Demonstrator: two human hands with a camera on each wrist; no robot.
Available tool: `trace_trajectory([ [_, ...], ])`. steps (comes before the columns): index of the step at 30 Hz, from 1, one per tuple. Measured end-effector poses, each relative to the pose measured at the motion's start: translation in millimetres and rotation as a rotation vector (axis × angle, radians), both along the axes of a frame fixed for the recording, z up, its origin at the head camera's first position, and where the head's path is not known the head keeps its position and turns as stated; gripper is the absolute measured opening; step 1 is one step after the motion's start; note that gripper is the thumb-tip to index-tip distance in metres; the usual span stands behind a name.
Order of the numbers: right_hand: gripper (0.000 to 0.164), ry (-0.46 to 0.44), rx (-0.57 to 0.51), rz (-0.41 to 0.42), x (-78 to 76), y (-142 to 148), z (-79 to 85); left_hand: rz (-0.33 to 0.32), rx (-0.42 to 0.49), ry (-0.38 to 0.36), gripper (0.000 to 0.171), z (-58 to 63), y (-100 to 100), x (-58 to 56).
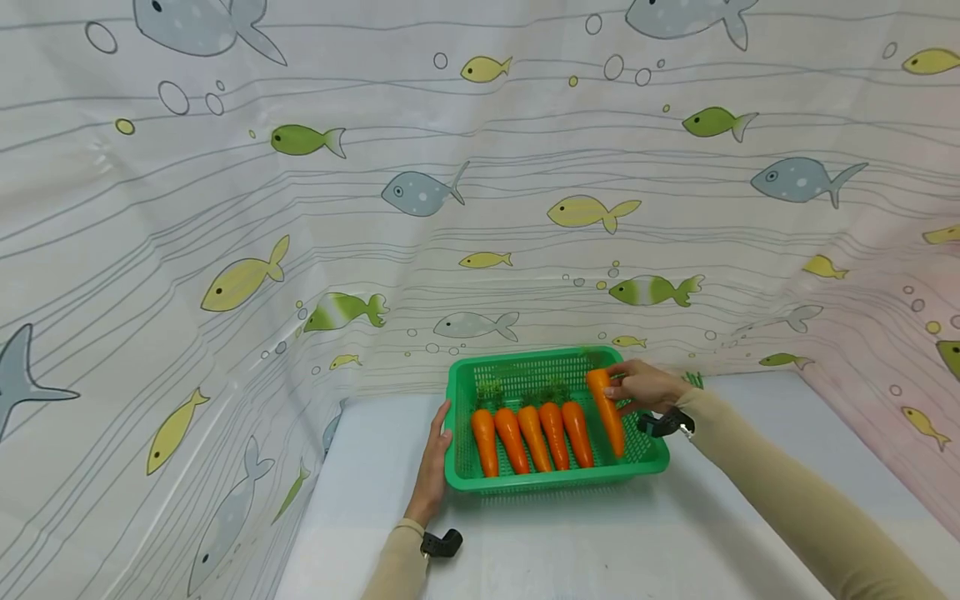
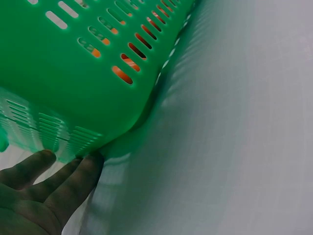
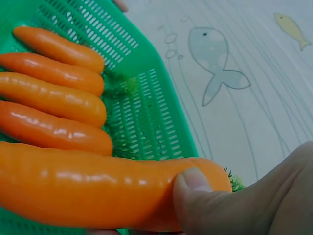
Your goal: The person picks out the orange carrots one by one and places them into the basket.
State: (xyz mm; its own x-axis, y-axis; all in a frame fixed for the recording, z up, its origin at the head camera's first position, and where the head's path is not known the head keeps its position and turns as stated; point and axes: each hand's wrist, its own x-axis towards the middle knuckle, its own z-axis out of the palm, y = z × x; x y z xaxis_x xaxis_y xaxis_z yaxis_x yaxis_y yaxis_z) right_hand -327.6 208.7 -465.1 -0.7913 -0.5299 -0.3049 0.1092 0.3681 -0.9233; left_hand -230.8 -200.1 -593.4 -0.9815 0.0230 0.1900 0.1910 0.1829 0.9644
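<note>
A green slotted plastic basket (image 1: 555,482) holds several orange carrots (image 1: 531,437) side by side, their leafy green tops toward its far wall. Over the basket's right part, my right hand (image 1: 654,387) grips another carrot (image 1: 612,425) near its thick end, and the narrow end points toward the near rim. The right wrist view shows the thumb (image 3: 193,188) pressed on top of this carrot, with the other fingers mostly hidden beneath. At the basket's left side rests my left hand (image 1: 431,471). Its extended fingers (image 2: 73,186) touch the outer wall low down.
The basket stands on a white table surface (image 1: 555,550). Behind and beside it hangs a pale sheet (image 1: 525,250) printed with fish and wavy lines. Black wrist devices (image 1: 442,543) sit on both wrists. A green tuft (image 1: 693,380) shows just beyond the right wrist.
</note>
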Motion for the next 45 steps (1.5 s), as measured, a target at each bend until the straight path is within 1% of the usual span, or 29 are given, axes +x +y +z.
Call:
trace_trajectory([
  [1,0.065,-0.010,-0.001,-0.006,0.1,-2,-1.4,0.001,-0.002,-0.001,0.055,-0.3,0,0.1],
  [9,0.065,0.000,0.049,-0.019,2.1,-15,-12.6,0.004,-0.002,-0.005,0.055,-1.5,0,1.8],
  [13,0.065,-0.008,0.072,-0.028,1.8,-19,-15.3,0.003,-0.002,-0.003,0.055,-0.8,1,2.4],
  [15,0.064,0.003,0.086,-0.013,1.6,-20,-16.3,0.005,-0.001,-0.002,0.055,-0.2,1,2.6],
  [20,0.064,0.006,0.115,-0.027,1.9,-25,-19.8,0.002,0.007,0.003,0.056,1.4,1,2.3],
  [26,0.065,-0.002,0.157,-0.078,0.0,-32,-28.3,-0.005,0.013,0.001,0.056,0.7,1,0.3],
  [31,0.064,0.010,0.204,-0.098,-0.2,-38,-36.1,-0.004,0.009,0.000,0.055,-0.1,1,-0.6],
  [32,0.064,0.014,0.210,-0.089,-0.1,-38,-37.4,-0.003,0.007,0.000,0.056,-0.1,1,-0.4],
  [35,0.065,0.008,0.236,-0.106,0.7,-40,-37.5,-0.002,0.002,-0.001,0.055,-0.7,1,-0.7],
  [39,0.068,0.034,0.279,-0.105,1.6,-44,-35.7,-0.001,0.003,0.000,0.055,-0.1,1,-0.4],
  [45,0.070,0.111,0.344,-0.097,4.0,-48,-36.9,-0.002,0.009,-0.003,0.055,0.6,1,-0.1],
])
